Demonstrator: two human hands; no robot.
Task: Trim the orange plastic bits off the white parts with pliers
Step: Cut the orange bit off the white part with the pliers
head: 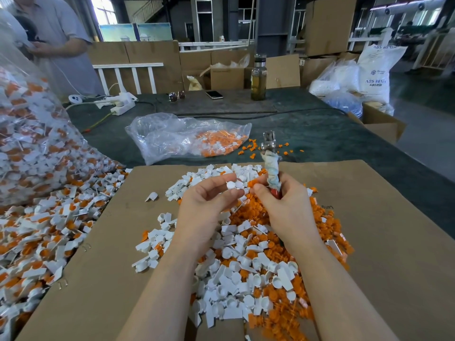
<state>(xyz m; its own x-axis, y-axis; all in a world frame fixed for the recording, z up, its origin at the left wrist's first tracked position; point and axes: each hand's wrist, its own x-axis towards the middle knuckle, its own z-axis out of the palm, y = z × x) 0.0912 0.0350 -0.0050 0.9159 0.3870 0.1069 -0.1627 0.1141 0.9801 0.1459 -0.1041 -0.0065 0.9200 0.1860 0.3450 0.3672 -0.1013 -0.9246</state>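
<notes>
My left hand (206, 207) pinches a small white part (232, 185) between thumb and fingers, held above the pile. My right hand (280, 205) grips the pliers (270, 156) by their cloth-wrapped red handles, metal jaws pointing up and away; its thumb and fingers also pinch a small orange bit (253, 183) right beside the white part. Below both hands lies a heap of trimmed white parts (236, 274) mixed with orange bits (327, 225) on a brown cardboard sheet (110, 254).
A big clear bag (29, 134) spills untrimmed white-and-orange parts (37, 237) at the left. A smaller plastic bag (187, 136) with orange pieces lies behind the cardboard. A bottle (258, 77), phone (214, 94), glasses and a power strip (120, 102) sit farther back. A person stands far left.
</notes>
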